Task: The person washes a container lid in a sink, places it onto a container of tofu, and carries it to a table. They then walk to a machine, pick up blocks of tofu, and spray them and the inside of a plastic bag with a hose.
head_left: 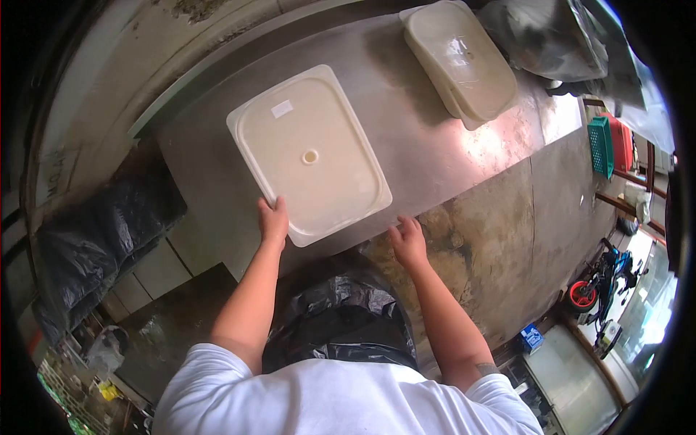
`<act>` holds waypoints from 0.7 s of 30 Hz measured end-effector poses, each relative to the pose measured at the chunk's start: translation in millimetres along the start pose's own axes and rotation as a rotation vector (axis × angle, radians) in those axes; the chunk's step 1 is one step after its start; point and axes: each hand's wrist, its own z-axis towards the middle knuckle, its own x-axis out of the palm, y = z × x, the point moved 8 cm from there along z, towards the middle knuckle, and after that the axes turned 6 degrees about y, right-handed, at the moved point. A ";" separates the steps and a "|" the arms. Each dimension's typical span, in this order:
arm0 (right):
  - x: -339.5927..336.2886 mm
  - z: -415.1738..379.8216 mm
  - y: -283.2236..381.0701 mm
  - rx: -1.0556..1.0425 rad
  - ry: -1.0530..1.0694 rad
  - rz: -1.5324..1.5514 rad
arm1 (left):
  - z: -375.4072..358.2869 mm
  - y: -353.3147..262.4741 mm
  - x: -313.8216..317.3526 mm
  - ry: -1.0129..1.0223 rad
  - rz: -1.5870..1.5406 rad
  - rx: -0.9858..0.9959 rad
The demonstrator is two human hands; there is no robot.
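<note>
A large white rectangular lid or lidded tub [322,188], with a small round hole near its middle and a small pale label, lies on the grey metal table [210,181]. My left hand [273,221] touches its near left edge, with thumb and fingers slightly apart. My right hand [408,243] is off its near right corner, not touching it, fingers parted and nothing in them. Farther back at the right stands a second white container [464,61] with a lid.
Clear plastic bags [544,36] lie at the back right. Black plastic [94,232] covers something at the left. A green basket [601,147], a blue box [531,338] and a motorbike [605,283] are at the right. Black plastic [341,312] hangs before my body.
</note>
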 end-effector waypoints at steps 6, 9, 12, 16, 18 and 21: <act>-2.1 -123.5 -199.9 0.397 0.165 0.046 | -0.1 -20.0 34.2 0.171 -0.140 -0.126; -9.8 -212.6 -285.0 0.481 0.075 0.027 | 3.3 -44.0 57.6 0.172 -0.189 -0.053; -21.3 -291.2 -329.7 0.569 0.087 0.113 | 14.3 -90.8 94.6 0.191 -0.208 0.048; -13.9 -389.1 -403.5 0.739 -0.028 0.302 | 1.2 -168.9 143.5 0.417 -0.364 0.010; -6.6 -430.9 -434.3 0.802 -0.071 0.457 | -15.2 -208.4 150.7 0.245 -0.078 0.282; 13.2 -490.7 -473.8 0.806 -0.086 0.627 | -106.7 -250.8 171.6 0.096 0.219 0.600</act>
